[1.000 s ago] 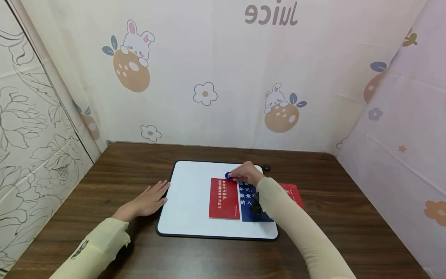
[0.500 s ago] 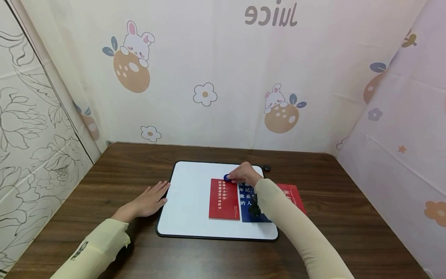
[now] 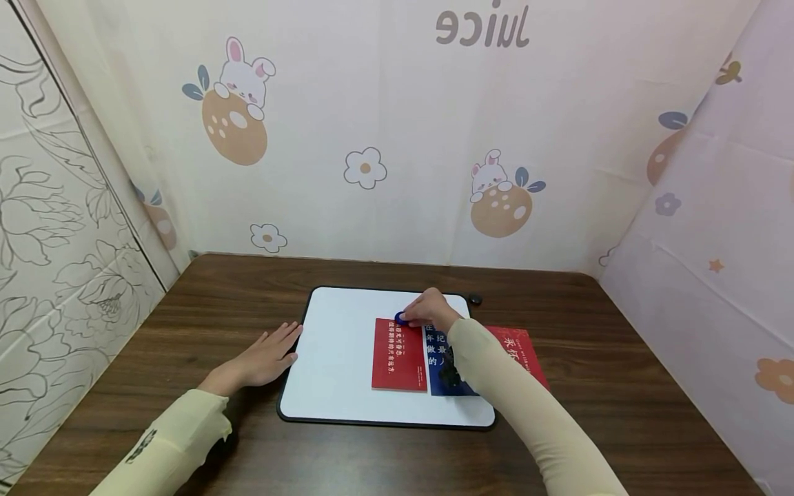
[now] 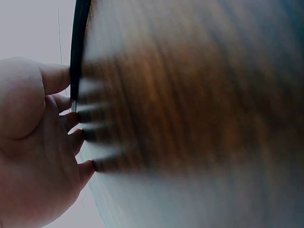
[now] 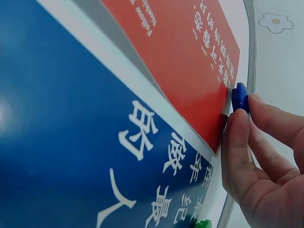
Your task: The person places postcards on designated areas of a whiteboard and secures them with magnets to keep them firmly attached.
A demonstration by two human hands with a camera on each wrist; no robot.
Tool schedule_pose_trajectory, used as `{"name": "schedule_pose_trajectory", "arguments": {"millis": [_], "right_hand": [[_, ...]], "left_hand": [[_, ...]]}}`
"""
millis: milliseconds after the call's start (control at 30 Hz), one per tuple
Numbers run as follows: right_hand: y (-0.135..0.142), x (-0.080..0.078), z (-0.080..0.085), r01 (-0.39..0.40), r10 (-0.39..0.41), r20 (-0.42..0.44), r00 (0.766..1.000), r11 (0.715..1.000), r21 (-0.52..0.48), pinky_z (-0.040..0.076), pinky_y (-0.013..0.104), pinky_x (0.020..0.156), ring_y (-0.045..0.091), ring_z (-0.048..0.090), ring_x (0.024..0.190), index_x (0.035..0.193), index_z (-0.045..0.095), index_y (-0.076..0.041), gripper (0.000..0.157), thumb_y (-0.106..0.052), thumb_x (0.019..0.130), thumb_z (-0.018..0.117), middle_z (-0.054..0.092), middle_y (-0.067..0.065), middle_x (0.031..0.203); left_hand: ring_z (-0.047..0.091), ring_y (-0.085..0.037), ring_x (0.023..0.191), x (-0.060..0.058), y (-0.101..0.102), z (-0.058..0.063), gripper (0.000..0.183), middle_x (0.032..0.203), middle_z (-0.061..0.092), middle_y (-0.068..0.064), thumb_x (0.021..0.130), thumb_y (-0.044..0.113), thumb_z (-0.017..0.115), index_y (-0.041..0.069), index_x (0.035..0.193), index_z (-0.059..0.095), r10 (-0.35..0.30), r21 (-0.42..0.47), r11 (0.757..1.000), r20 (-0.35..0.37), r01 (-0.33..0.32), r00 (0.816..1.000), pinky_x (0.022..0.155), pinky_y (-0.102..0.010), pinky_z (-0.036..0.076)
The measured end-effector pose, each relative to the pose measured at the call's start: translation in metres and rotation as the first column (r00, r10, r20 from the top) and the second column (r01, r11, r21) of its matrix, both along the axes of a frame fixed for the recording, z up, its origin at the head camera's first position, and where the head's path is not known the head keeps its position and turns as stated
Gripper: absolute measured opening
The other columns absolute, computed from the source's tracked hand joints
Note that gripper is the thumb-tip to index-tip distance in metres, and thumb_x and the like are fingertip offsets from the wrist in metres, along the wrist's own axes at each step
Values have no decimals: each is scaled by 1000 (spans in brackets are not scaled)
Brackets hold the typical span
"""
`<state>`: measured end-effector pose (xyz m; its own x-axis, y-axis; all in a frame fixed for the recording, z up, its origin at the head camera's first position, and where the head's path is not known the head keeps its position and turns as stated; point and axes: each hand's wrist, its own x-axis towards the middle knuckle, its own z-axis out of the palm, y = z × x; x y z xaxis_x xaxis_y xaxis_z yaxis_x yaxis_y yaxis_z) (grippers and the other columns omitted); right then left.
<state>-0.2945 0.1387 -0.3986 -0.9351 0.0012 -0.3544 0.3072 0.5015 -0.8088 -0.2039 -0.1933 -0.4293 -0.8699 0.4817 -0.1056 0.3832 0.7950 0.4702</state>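
My right hand [image 3: 431, 309] pinches a round blue magnet [image 5: 241, 98] between thumb and finger. The magnet sits at the upper edge of a red card [image 3: 397, 368], which bears white lettering and lies on a white board [image 3: 335, 358] with a black frame. Beside it on the right is a blue card [image 5: 57, 123] with white characters, partly hidden by my right sleeve in the head view. My left hand [image 3: 267, 355] lies flat on the table, fingers extended, fingertips at the board's left frame [image 4: 78, 42].
A second red card [image 3: 520, 350] lies right of the board, partly behind my sleeve. A small black object [image 3: 475, 299] rests by the upper right corner. A green rounded thing [image 5: 204, 223] shows at the blue card's edge. Curtains rise behind the wooden table [image 3: 347, 458].
My right hand and the blue magnet have shifted slightly left and down onto the red card's upper edge. My left hand and the cards stay where they were.
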Motion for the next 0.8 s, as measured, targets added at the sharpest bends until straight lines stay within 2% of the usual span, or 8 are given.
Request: {"name": "schedule_pose_trajectory", "arguments": {"millis": [167, 400, 800], "right_hand": [[-1, -1, 0, 0, 0, -17, 1000, 1000, 31, 56, 28, 64, 19, 69, 68, 95, 72, 5, 18, -7, 82, 75, 70, 15, 88], [-3, 4, 2, -41, 46, -71, 996, 997, 67, 56, 30, 65, 20, 69, 67, 97, 72, 7, 20, -6, 82, 75, 70, 17, 89], [-6, 6, 3, -34, 47, -101, 994, 991, 127, 56, 29, 68, 18, 69, 68, 96, 72, 5, 19, -8, 82, 75, 69, 16, 89]], "left_hand": [[12, -45, 140, 2, 1, 3, 55, 152, 18, -29, 102, 18, 42, -7, 148, 23, 0, -8, 1000, 3, 0, 1000, 108, -64, 7], [12, -44, 140, 2, 1, 3, 56, 152, 18, -29, 102, 19, 43, -6, 148, 23, 1, -12, 1000, 7, -1, 1000, 108, -64, 8], [11, -44, 140, 0, 1, 3, 55, 152, 18, -29, 102, 18, 42, -6, 148, 22, 6, -17, 1000, 12, -6, 1000, 108, -63, 7]]}}
